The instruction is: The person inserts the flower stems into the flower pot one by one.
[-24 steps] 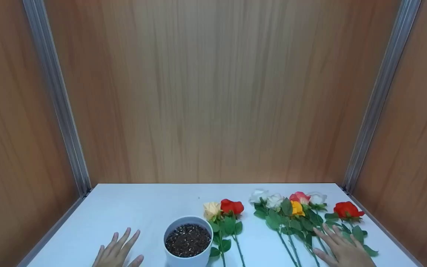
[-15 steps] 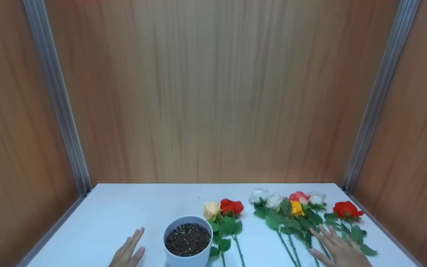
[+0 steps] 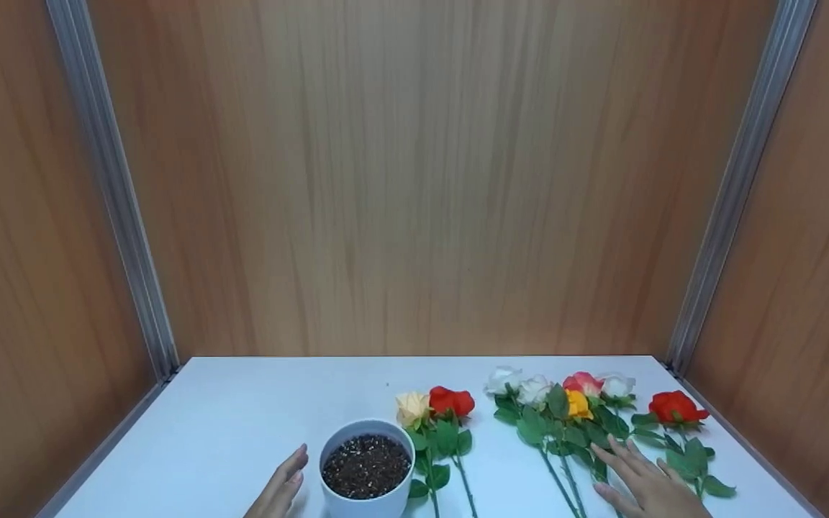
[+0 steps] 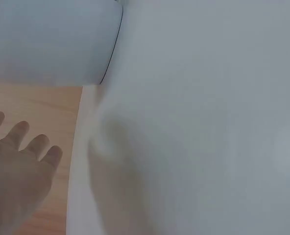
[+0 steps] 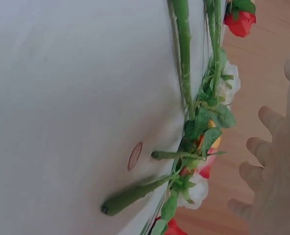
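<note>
My left hand (image 3: pixel 278 485) is held beside the white flowerpot (image 3: pixel 364 506), fingers extended and a gap between hand and pot. Dark soil (image 3: pixel 365 467) fills the pot to just below its rim. In the left wrist view, the same hand (image 4: pixel 20 178) has nothing in it. Over the stems of the right-hand group of roses hovers my right hand (image 3: pixel 652 485), fingers spread. That group has white roses (image 3: pixel 534 391), a pink rose (image 3: pixel 583 383), a yellow rose (image 3: pixel 578 405) and a red rose (image 3: pixel 676 407). Thick green stem ends (image 5: pixel 128 198) show in the right wrist view.
A cream rose (image 3: pixel 412 409) and another red rose (image 3: pixel 451 401) lie just right of the pot. Everything rests on a white table (image 3: pixel 263 396), enclosed by wood-grain panels (image 3: pixel 414 180) with grey metal corner posts (image 3: pixel 123 194).
My left hand has moved right toward the flowerpot and turned onto its side. My right hand has drifted slightly left over the stems. Pot and roses stay where they were.
</note>
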The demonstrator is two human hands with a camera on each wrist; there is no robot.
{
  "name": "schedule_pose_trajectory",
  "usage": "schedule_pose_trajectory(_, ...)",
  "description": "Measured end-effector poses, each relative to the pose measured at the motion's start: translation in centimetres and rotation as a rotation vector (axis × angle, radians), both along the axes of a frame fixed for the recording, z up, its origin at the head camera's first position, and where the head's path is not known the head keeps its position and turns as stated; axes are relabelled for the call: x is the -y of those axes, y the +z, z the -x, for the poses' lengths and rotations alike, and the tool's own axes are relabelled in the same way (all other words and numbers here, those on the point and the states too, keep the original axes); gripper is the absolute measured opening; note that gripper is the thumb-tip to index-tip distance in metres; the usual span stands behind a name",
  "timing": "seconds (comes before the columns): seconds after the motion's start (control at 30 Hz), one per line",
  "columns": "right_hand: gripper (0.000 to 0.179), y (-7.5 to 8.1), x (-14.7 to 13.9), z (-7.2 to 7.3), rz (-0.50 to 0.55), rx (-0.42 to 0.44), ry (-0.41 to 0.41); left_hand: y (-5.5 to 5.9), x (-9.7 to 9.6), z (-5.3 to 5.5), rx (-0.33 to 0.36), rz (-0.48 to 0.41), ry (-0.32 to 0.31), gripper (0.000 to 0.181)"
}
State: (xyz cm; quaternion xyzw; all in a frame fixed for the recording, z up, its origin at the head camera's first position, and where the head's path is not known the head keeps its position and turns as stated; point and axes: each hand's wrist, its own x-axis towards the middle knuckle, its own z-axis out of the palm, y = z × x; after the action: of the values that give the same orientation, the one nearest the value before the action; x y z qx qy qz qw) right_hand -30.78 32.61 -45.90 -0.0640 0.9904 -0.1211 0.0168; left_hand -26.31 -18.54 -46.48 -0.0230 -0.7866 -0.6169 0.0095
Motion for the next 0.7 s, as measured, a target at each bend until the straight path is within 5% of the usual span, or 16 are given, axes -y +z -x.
schedule_pose_trajectory(0.2, 0.074, 0.3, 1.3, 0.2, 0.060, 0.035, 0.011, 0.2, -1.7, 1.0, 0.071, -0.107, 0.030, 0.084)
schedule_pose_trajectory(0.37, 0.074, 0.4, 2.5, 0.5, 0.116, 0.094, 0.025, 0.0, -2.6, 1.1, 0.046, -0.157, 0.008, 0.083)
schedule_pose_trajectory(0.7, 0.070, 1.0, 5.6, 0.5, 0.187, 0.080, 0.141, 0.0, -2.8, 1.1, 0.011, -0.187, -0.003, 0.078)
